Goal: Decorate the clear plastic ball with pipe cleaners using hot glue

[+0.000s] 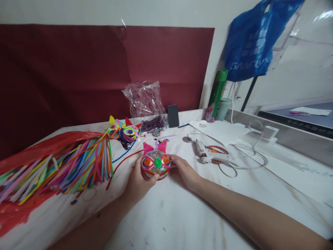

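Observation:
A small round craft cat face (155,163) with pink ears, orange eyes and a green nose sits on the white table (182,215). My left hand (137,182) wraps round its left and lower side, thumb under the face. My right hand (183,170) grips its right side with curled fingers. A thin purple pipe cleaner (162,138) curls up from the top of the face. Two other finished cat faces (122,131) lie behind it to the left.
A heap of coloured pipe cleaners (65,166) lies on red plastic (15,211) at the left. A white glue gun (208,156) with coiled cord and scissors lies at the right. A phone (173,116), plastic bags (144,99), a green can (216,95) and a cup stand behind.

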Available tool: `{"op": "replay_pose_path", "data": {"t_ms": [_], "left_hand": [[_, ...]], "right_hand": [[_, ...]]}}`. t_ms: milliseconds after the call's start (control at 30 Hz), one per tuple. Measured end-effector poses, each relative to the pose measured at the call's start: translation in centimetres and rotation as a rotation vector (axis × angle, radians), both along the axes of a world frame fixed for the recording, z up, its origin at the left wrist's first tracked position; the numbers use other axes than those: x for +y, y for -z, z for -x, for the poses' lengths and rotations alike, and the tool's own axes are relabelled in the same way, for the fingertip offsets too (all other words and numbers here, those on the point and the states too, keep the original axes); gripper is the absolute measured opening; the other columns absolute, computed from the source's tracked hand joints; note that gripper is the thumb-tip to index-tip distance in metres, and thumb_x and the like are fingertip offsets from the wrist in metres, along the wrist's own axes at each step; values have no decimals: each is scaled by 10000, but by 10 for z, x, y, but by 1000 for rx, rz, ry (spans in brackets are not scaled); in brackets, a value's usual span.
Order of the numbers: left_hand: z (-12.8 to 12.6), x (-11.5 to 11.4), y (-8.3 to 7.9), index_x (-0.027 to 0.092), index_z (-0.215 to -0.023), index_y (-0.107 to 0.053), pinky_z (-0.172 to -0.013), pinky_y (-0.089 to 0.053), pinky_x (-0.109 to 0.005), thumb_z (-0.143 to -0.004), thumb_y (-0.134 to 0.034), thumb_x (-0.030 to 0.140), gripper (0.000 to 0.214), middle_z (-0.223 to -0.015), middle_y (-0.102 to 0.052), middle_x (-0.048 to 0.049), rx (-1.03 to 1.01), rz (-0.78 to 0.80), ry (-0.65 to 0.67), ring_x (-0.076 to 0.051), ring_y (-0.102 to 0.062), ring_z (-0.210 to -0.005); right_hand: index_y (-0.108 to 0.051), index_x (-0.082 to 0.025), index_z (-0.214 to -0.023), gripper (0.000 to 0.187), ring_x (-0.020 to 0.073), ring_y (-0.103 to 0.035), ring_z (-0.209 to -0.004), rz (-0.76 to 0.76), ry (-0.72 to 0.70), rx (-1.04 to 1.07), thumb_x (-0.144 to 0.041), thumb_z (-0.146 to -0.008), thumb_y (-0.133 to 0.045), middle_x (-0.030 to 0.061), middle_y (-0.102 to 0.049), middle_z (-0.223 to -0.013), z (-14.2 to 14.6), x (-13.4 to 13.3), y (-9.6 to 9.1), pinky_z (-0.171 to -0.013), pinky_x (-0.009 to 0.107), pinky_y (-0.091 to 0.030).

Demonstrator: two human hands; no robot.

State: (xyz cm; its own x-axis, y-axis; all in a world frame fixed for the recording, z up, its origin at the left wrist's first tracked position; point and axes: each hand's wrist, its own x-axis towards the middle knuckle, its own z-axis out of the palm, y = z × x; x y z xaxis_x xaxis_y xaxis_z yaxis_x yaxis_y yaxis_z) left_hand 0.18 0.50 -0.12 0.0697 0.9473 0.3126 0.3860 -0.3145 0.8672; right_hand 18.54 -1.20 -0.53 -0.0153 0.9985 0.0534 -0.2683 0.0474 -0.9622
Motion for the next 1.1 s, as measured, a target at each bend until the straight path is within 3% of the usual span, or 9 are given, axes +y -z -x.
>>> {"op": "replay_pose_path", "data": {"t_ms": [233,433,667,1100], "left_hand": [[2,3,0,195,-1237,-499,-916,-490,-388,-593,-746,246,692,-1136,-663,-103,-129,57,48,-274,-627,-1056],[8,17,6,168,-1254,-495,-959,-461,-392,-655,-709,261,642,-1199,-640,-110,-263,130,120,-260,-610,-1096],[12,21,-8,164,-1285,-476,-973,-463,-408,-641,-729,281,701,-1165,-670,-105,-374,287,183,-271,-615,-1103],[12,22,-2,192,-1233,-516,-917,-490,-353,-645,-730,258,629,-1122,-687,-70,-354,243,180,-246,-638,-1051]], "right_hand": [[-701,-223,-1016,329,189,-577,-749,28,-9,33,-450,-803,-593,37,-693,-858,0,0,-2,-672,307,-454],[-707,-225,-1042,362,214,-594,-874,20,-70,69,-465,-782,-627,68,-696,-994,-1,0,-5,-674,303,-473],[-719,-219,-1035,378,221,-596,-926,3,-104,104,-478,-767,-659,83,-699,-1010,-1,-1,-4,-672,295,-488],[-715,-210,-1045,401,217,-604,-871,18,-99,82,-468,-739,-699,80,-705,-981,-1,-4,-8,-679,311,-486]]}}
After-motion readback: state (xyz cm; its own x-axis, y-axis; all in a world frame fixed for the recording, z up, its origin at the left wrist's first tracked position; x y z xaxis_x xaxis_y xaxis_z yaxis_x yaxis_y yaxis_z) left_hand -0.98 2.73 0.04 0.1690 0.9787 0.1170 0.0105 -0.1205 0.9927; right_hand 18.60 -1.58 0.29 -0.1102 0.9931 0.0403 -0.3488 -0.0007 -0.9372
